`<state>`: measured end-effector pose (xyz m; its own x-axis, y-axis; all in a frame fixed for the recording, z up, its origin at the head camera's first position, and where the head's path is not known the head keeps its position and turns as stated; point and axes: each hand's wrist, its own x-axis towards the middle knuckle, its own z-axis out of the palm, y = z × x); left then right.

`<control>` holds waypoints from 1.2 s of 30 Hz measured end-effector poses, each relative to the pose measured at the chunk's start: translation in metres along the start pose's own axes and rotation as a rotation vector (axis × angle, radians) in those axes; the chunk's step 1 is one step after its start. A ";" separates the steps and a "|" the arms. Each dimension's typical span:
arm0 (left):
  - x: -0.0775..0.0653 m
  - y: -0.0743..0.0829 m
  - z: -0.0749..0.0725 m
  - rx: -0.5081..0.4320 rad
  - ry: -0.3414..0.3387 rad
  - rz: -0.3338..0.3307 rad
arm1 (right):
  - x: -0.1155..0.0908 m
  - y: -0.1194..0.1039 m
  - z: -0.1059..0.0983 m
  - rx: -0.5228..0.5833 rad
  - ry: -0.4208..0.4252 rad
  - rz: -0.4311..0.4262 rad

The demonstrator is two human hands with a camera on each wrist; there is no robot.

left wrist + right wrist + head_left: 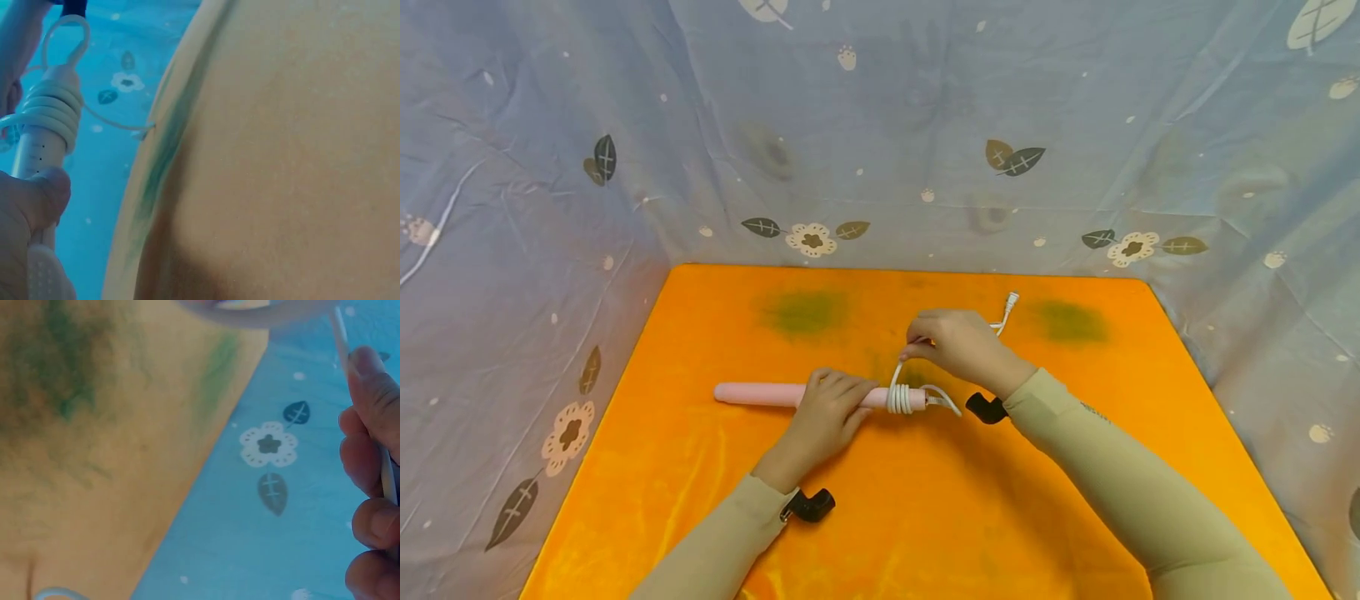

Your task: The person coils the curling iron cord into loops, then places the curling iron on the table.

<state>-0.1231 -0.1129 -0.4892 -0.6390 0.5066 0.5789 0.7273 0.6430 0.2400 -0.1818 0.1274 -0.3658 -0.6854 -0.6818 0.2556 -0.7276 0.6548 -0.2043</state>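
Observation:
A pink curling wand lies crosswise in front of me, its long barrel toward the left. My left hand grips it around the middle, with the thumb along its side in the left wrist view. Several turns of white cord wrap the handle's right end, and a small loop stands out from its tip. Above the coils, my right hand pinches the taut cord between thumb and fingers. In the right wrist view the cord runs through the curled fingers. The plug lies beyond that hand.
An orange cloth with darker green patches covers the table. Pale blue patterned curtains enclose the back and both sides. Black wrist mounts stick out from both sleeves.

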 end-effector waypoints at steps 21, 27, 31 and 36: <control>-0.007 0.001 -0.003 -0.062 0.138 0.059 | -0.012 0.024 0.059 0.182 -0.110 0.070; -0.004 -0.001 -0.005 -0.063 0.171 0.034 | -0.024 0.015 0.073 0.198 -0.043 0.082; 0.001 -0.003 -0.006 -0.064 0.206 0.006 | -0.038 0.008 0.085 0.223 0.071 0.029; 0.007 -0.006 -0.007 -0.063 0.237 -0.028 | -0.047 -0.003 0.102 0.010 0.183 -0.104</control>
<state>-0.1298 -0.1177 -0.4813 -0.5882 0.3353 0.7360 0.7289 0.6140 0.3028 -0.1503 0.1239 -0.4735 -0.5903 -0.6746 0.4432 -0.7953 0.5799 -0.1766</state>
